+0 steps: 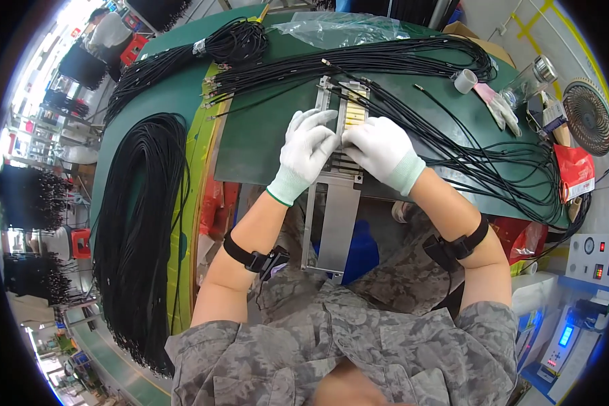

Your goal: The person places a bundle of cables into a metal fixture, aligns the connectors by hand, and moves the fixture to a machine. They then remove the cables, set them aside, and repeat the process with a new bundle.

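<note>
A metal fixture [341,223] with a long plate and side rails extends over the table's near edge. At its far end lies a block with a row of yellow strips [356,108]. My left hand [306,147], in a white glove, is at the fixture's left rail with its fingers partly bent and apart. My right hand [380,150], also gloved, has its fingertips pressed together at the block's near end; whatever they pinch is hidden. Black cables [413,122] with small metal ends run from beside the block to the right, passing beyond my right hand.
Bundled black cables [139,203] hang at the left; more cables [358,57] lie across the green table [250,149]. At right are a white cup [465,81], a glass bottle [531,78], spare gloves [499,111], a fan [587,116] and a red packet [575,172].
</note>
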A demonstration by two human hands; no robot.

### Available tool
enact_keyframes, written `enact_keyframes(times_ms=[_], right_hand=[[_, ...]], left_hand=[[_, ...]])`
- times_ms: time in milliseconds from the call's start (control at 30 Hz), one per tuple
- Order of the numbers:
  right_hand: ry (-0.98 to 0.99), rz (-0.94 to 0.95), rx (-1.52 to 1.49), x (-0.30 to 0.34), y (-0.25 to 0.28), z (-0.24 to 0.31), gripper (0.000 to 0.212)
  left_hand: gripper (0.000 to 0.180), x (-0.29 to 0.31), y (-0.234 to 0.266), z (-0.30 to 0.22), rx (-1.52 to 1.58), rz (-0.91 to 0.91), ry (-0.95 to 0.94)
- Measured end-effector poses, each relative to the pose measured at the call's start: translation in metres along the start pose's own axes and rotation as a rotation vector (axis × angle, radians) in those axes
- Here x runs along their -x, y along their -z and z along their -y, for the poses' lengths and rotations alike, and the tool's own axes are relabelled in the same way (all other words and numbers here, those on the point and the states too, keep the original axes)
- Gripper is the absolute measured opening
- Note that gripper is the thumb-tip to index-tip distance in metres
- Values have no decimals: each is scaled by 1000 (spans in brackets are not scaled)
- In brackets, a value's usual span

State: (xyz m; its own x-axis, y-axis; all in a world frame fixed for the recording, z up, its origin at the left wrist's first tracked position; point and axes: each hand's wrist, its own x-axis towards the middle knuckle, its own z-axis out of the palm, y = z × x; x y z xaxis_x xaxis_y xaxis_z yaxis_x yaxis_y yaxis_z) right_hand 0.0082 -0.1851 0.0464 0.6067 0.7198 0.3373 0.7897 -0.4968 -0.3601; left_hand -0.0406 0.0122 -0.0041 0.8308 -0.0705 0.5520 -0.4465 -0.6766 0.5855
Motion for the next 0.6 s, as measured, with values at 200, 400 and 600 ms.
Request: enact_keyframes(times_ms=[200, 400, 600], right_hand=[[-43, -24, -64, 9, 7, -31, 11], [-65, -8, 68, 12, 11, -38, 9], [-74, -8, 144, 13, 11, -40, 9]], left_hand=[[15, 6, 0, 6, -53, -261, 259], [15, 3, -2, 6, -72, -233, 245], [16, 3, -4, 6, -119, -212, 233]])
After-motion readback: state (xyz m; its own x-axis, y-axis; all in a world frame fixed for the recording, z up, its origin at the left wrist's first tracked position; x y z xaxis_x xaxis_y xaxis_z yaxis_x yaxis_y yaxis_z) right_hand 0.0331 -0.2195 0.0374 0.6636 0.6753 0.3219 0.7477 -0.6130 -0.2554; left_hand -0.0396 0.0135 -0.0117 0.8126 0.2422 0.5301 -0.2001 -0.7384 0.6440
